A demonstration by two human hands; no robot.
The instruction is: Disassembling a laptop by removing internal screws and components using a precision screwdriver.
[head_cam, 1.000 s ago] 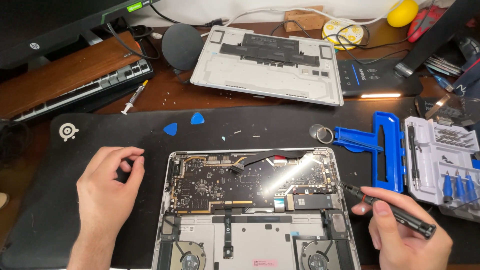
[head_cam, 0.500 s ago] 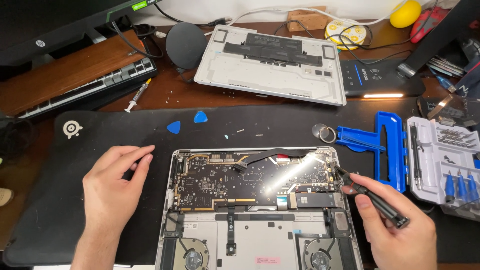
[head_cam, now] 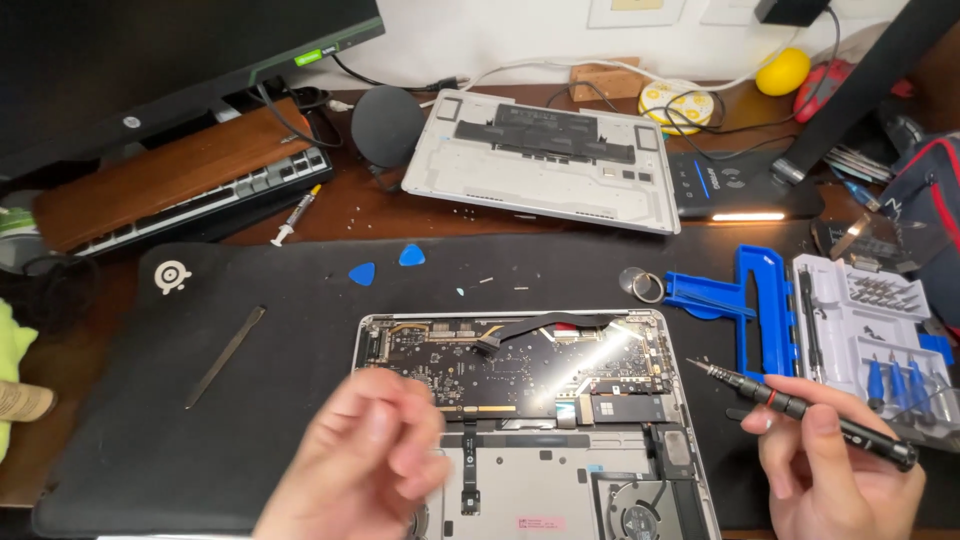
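Note:
An open laptop (head_cam: 500, 316) lies on a black mat (head_cam: 300, 400) with its dark circuit board (head_cam: 520, 365) and a fan (head_cam: 640, 515) exposed. My left hand (head_cam: 360, 460) hovers blurred over the laptop's left half with its fingers bunched loosely. Whether it holds anything is unclear. My right hand (head_cam: 840, 470) grips a black precision screwdriver (head_cam: 800, 408) to the right of the laptop. Its tip points up and left, just off the case edge. A slim black pry tool (head_cam: 225, 355) lies on the mat to the left, untouched.
The laptop's silver bottom cover (head_cam: 545, 160) rests at the back. A bit kit (head_cam: 870, 330) and a blue holder (head_cam: 760, 310) sit right. Two blue picks (head_cam: 362, 273), a suction cup ring (head_cam: 640, 285), a syringe (head_cam: 297, 215), a keyboard (head_cam: 200, 195) and a monitor (head_cam: 150, 70) stand behind.
My left hand lifted off the mat and swung right over the laptop, leaving the pry tool lying there. My right hand drew the screwdriver away from the laptop's edge.

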